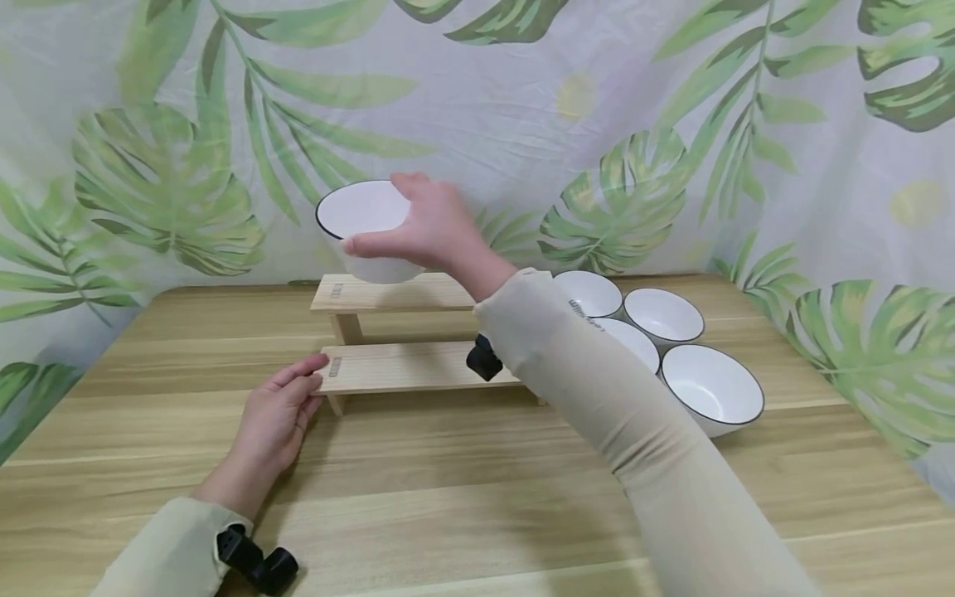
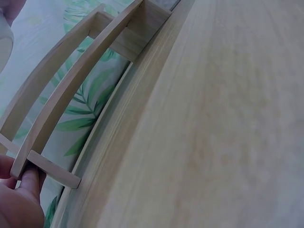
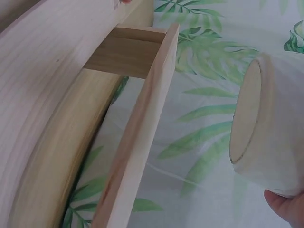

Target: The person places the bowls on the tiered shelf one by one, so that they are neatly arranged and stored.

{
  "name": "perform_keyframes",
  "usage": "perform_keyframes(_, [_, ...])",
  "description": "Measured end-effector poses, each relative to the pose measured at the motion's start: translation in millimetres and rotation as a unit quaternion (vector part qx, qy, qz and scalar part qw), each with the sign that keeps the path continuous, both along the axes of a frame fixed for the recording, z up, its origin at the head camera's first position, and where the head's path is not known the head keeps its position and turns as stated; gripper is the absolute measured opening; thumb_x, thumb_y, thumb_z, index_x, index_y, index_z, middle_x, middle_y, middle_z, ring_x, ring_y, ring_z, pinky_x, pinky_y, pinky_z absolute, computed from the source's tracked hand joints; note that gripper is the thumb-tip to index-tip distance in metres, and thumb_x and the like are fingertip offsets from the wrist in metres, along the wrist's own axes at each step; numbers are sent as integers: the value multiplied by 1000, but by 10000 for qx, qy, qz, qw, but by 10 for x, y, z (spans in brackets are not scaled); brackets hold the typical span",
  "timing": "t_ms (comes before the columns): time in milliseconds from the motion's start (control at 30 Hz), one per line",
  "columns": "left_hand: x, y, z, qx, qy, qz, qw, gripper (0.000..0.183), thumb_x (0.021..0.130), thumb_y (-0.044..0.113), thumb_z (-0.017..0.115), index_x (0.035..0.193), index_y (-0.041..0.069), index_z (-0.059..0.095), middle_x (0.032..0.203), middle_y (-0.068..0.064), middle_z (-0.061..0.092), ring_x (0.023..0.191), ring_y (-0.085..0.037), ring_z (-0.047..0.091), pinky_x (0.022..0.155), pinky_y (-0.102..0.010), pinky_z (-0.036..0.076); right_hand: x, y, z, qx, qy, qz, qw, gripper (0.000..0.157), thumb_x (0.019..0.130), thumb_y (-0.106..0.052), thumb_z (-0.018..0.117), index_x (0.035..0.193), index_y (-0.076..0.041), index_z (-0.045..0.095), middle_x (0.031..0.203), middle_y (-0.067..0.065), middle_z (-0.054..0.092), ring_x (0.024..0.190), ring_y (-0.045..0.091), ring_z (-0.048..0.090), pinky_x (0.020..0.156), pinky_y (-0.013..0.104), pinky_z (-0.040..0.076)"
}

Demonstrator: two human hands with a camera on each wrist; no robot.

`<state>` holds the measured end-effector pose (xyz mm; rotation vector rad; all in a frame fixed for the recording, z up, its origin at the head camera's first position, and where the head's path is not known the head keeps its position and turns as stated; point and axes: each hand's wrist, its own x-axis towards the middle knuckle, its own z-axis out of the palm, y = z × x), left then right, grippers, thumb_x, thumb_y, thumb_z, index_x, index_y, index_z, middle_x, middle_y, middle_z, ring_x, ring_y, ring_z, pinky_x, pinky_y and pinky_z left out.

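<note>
My right hand point(image 1: 436, 228) grips a white bowl point(image 1: 366, 211) with a dark rim, thumb at the near side and fingers at the far side. The bowl hangs tilted above the left part of the upper tier of a two-tier wooden rack point(image 1: 418, 365). In the right wrist view, the underside of that bowl point(image 3: 246, 111) shows apart from the rack's top board. My left hand point(image 1: 279, 414) pinches the left end of the lower tier; in the left wrist view its fingers point(image 2: 29, 183) wrap the board's end beside a rack leg point(image 2: 54, 169).
Several more white bowls point(image 1: 712, 385) with dark rims stand grouped on the wooden table point(image 1: 448, 514), right of the rack, partly hidden by my right sleeve point(image 1: 634, 423). A leaf-patterned cloth point(image 1: 485, 108) hangs behind the table.
</note>
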<state>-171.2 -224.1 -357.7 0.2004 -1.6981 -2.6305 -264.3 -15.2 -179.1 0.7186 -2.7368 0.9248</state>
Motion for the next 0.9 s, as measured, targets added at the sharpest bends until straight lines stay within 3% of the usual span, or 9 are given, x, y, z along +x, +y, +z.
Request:
perform_keyframes(433, [32,-33,-9,-108,-143,8,9998,25,91,1,55,96,18,72,111,11,55,97,2,56,81,-14,48,-28,-331,-191,-332,-377,-43,9987,101,59,-62,75,140,-13,40,137,-2,45,118,10,44,89,19,41])
perform_keyframes(667, [11,-32,-17,-190,149,-49,9997,26,91,1,53,93,19,72,106,14,59,95,1,56,78,-14,48,-2,-486,-281,-387,-510,-221,9977,101,58,-63,75,141,-18,39,136,-4,46,114,9,44,85,19,44])
perform_keyframes(900, [-7,-6,-30,-106,163,-94,9998,26,91,0,53,93,17,72,103,14,62,94,0,57,76,-14,48,-41,-568,-366,-444,-516,-333,9971,99,58,-62,75,140,-16,41,135,-4,45,116,9,43,84,17,43])
